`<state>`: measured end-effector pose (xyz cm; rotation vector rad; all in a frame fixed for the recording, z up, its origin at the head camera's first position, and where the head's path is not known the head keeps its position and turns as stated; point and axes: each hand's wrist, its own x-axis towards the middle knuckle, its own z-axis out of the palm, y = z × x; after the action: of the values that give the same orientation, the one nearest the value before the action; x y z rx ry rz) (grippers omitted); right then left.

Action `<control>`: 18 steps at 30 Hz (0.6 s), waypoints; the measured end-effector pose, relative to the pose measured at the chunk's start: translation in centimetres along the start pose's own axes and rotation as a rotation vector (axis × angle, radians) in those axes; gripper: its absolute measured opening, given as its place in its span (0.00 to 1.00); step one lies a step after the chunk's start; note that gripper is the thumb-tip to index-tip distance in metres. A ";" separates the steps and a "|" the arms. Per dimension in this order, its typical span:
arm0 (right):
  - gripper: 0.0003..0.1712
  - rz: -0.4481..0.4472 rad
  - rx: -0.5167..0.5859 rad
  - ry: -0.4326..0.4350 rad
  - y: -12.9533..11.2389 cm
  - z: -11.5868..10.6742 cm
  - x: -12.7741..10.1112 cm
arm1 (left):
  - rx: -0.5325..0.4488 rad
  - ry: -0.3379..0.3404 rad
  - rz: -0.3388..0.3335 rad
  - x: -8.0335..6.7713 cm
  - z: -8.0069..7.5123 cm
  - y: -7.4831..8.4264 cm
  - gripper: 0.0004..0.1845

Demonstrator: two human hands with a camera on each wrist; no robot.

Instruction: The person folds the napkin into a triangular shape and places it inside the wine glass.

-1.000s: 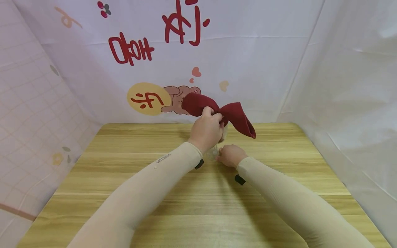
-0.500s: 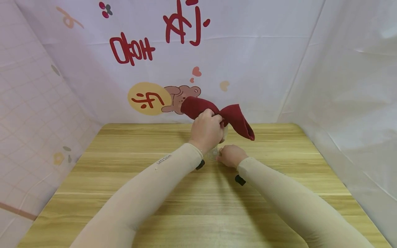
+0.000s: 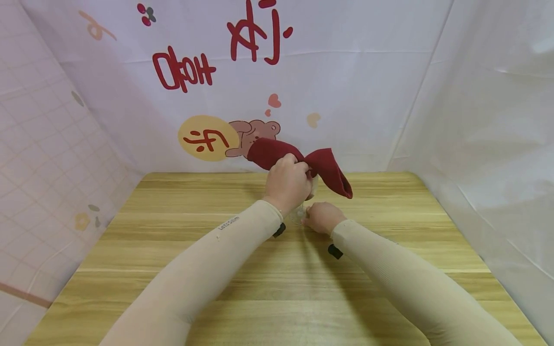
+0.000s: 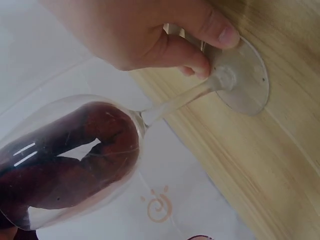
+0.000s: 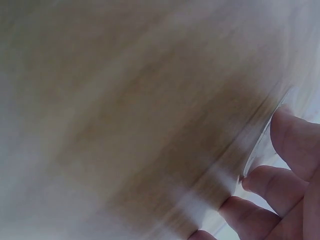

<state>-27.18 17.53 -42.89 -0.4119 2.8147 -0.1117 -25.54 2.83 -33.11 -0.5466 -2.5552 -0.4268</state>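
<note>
A clear wine glass [image 3: 297, 214] stands on the wooden table [image 3: 277, 288], mostly hidden behind my hands. A dark red napkin [image 3: 329, 168] is stuffed into it, its two ends fanning out left and right above the rim. My left hand [image 3: 287, 180] grips the napkin's gathered middle at the top of the glass. My right hand [image 3: 320, 216] holds the glass low down. In the left wrist view the red cloth fills the bowl [image 4: 75, 160], and my right hand [image 4: 210, 55] pinches the stem at the foot [image 4: 245, 80]. The right wrist view is blurred, with my fingers [image 5: 295, 140] on the foot's edge.
White printed sheets [image 3: 346, 86] wall in the table at the back and on both sides. Bare wood [image 3: 173, 206] lies left, right and in front of the glass. Both forearms wear beige sleeves.
My left hand has pressed slightly downward, and the napkin's two ends have sunk a little lower. The right hand has stayed at the glass's foot.
</note>
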 end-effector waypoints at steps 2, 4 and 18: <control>0.18 -0.003 -0.004 0.005 0.0 0.0 0.0 | 0.005 -0.022 -0.010 0.0 -0.1 0.0 0.11; 0.17 -0.008 -0.006 0.007 0.1 0.1 0.0 | 0.007 -0.035 -0.011 0.0 -0.2 0.0 0.11; 0.21 -0.103 0.110 0.113 -0.5 0.1 -0.8 | 0.047 -0.107 0.132 -0.7 -1.5 -0.8 0.13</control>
<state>-26.25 17.31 -42.71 -0.5413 2.8801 -0.3199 -24.71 1.31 -32.37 -0.7334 -2.6042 -0.2980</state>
